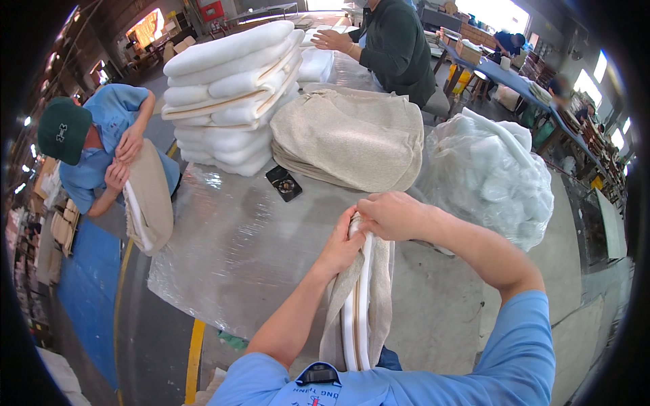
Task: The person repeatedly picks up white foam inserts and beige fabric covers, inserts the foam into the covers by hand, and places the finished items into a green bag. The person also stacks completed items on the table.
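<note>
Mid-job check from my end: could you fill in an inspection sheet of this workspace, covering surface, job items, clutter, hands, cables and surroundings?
Surface: table under clear, wrinkled plastic.
Job items: beige cover with white padding showing along its opening; pile of beige covers; tall stack of white pads.
Clutter: small dark flat object by the pile; clear bag of white material at right.
Hands: left hand and right hand both grip the cover's far end.
Cables: nothing seen.
Surroundings: co-worker in green cap at left, holding a similar cover; person in dark top beyond the table.
</note>
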Demonstrator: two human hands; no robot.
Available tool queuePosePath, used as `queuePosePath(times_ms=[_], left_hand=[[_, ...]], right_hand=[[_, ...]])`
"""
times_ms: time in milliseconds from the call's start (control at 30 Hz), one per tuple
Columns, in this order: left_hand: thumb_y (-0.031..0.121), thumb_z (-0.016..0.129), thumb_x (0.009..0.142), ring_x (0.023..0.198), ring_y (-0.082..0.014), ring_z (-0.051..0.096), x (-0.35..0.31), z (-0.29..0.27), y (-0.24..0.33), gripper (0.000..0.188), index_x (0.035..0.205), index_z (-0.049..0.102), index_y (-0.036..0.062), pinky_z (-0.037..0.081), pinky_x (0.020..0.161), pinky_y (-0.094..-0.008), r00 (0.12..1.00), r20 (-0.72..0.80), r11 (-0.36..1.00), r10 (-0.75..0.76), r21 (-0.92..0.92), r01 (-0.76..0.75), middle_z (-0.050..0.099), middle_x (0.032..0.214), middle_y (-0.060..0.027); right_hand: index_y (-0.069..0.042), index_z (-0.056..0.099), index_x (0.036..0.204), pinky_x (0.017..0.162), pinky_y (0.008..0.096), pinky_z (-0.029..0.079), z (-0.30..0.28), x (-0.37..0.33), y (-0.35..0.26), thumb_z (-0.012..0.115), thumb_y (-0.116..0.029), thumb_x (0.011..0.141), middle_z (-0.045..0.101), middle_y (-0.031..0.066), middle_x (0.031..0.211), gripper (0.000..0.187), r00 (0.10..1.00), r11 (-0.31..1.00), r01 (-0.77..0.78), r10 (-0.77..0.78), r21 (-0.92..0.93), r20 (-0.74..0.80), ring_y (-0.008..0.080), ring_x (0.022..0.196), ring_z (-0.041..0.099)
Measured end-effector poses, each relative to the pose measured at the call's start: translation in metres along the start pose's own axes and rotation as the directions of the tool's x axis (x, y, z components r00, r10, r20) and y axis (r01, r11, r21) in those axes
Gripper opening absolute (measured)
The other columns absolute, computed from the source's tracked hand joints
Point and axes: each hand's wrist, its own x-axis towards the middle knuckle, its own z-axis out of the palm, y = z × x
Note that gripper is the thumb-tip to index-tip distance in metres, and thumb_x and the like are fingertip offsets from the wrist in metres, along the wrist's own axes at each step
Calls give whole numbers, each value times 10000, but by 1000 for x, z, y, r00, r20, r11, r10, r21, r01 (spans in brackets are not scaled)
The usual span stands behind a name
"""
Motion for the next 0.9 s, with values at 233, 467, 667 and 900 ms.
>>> queuePosePath(times_ms=[233, 467, 667, 900], left_hand=[[93, 594, 1053, 1419, -202, 508, 9, 17, -5, 716, 1681, 251, 66, 408, 1179, -348, 999, 15, 992, 35, -119, -33, 517, 1540, -128], [55, 651, 1011, 1426, -221, 481, 19, 19, -20, 796, 1667, 200, 62, 402, 1189, -358, 996, 45, 997, 83, -8, -83, 475, 1541, -137], [48, 692, 974, 1437, -255, 464, 30, 12, -54, 845, 1659, 197, 28, 401, 1198, -374, 982, 42, 982, 185, -28, -184, 456, 1543, -160], [6, 676, 973, 1469, -240, 418, 34, 14, -57, 878, 1679, 156, 49, 369, 1227, -369, 993, 81, 996, 85, -8, -84, 422, 1564, -130]], right_hand=[[-62, 714, 1081, 725, 508, 576, -30, 24, -1, 640, -188, 942, 744, 145, 834, 202, 929, 943, 148, -30, -297, 368, 375, 828, 744], [-61, 673, 954, 672, 489, 561, 4, -1, 30, 638, -197, 890, 710, 121, 792, 155, 925, 926, 374, -368, -56, 97, 366, 753, 712], [-54, 639, 927, 652, 483, 551, 8, 2, 35, 640, -286, 993, 714, 101, 814, 241, 962, 951, 236, -200, -198, 186, 341, 767, 721], [-55, 638, 933, 650, 487, 554, 2, 18, 37, 654, -292, 1011, 710, 88, 831, 251, 933, 930, 283, -209, -235, 294, 346, 740, 722]])
